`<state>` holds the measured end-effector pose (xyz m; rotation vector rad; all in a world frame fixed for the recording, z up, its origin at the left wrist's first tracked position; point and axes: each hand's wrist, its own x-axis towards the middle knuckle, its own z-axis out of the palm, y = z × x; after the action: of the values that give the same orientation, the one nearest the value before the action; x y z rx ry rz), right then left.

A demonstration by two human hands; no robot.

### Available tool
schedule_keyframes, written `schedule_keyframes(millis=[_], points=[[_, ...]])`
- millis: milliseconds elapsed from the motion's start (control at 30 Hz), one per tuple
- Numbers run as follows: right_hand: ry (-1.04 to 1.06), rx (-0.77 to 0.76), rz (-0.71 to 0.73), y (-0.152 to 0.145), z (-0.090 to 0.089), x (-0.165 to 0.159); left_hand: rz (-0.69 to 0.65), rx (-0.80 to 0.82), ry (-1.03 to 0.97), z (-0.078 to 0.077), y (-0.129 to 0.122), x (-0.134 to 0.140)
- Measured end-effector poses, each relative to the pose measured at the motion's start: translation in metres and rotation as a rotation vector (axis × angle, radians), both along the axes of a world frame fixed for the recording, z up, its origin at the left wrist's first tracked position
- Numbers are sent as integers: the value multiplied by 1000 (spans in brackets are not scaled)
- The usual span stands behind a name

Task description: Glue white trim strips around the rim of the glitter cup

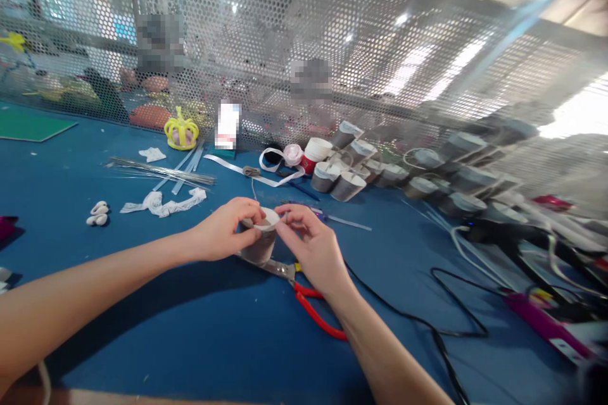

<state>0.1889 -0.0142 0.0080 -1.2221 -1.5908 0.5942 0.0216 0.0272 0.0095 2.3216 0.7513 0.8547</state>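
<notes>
A small grey bucket (260, 249) with a white rim stands upright in front of me. My left hand (228, 228) is closed on its left side, thumb outside and fingertips over the rim. At the right of the rim, my right hand (311, 243) is pinched; what lies between its fingertips is too small to make out. A thin grey cord (253, 188) runs from behind the bucket toward a small grey coil (251, 171). Red-handled scissors (316, 313) lie under my right wrist, their blades reaching to the bucket's base.
Several similar grey buckets (349, 186) are grouped at the back right. Metal wires (161, 169), white fabric scraps (164, 204) and a yellow crown-like piece (181, 131) lie left. A lit phone (228, 125) stands before the perforated screen (266, 31). Black cables (403, 313) cross the right side.
</notes>
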Motion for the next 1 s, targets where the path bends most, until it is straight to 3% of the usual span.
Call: schedule_keyframes(millis=[167,267,400,567,667,733,800,1000], points=[[515,-290,-70,16,11,7,21,-18,17,7,-3,-1],[548,-362,-8,36,27,9,42,-55,16,10,-6,-2],[413,-403,81,73,50,-5,79,-162,16,10,-11,-1],[203,-358,237,97,66,-56,31,-340,-64,6,-13,0],[-209,-429,640,96,68,-80,-54,-408,-178,5,-14,1],[-476,-515,785,94,70,-83,-122,-489,-259,4,-14,1],[-557,-509,703,94,71,-72,-148,-548,-322,3,-14,2],[-580,-331,39,87,69,18,-67,-463,-367,-4,-9,2]])
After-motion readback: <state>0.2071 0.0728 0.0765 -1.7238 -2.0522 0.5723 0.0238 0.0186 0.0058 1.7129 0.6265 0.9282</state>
